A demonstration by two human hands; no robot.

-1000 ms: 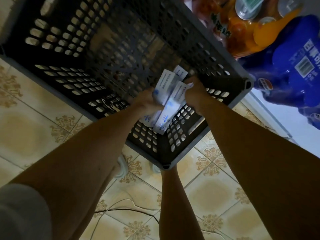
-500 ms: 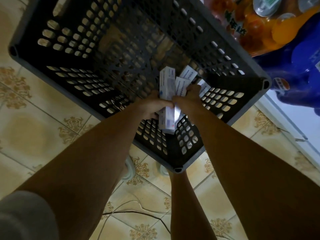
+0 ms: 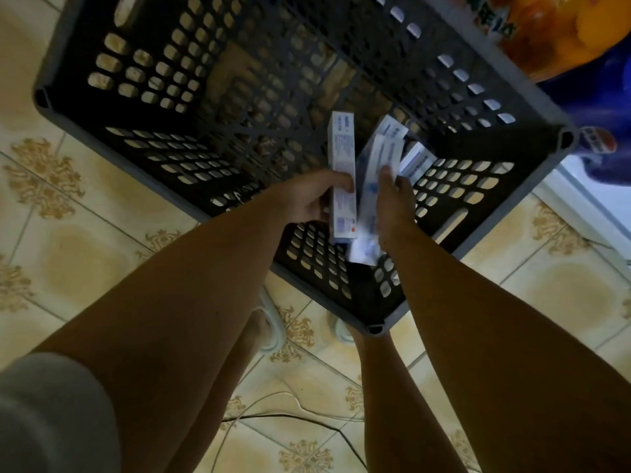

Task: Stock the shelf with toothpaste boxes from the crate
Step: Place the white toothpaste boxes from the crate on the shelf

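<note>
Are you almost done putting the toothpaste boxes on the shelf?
Not yet. The crate looks nearly emptied, so much seems done. Right now the left hand grips one toothpaste box, and the right hand holds a few more boxes. These still need carrying to the shelf, which is out of view.

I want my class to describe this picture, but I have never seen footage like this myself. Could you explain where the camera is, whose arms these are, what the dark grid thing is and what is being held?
The camera sits on a person's head and looks down, so the two bare arms are the wearer's own. There is no machine. The dark grid is a plastic crate with perforated walls, standing on a patterned tiled floor. The left hand grips one white toothpaste box upright. The right hand holds a few more boxes, somewhat blurred. The crate otherwise looks nearly empty. At the upper right are orange and blue drink bottles. The wearer's legs show below.
</note>
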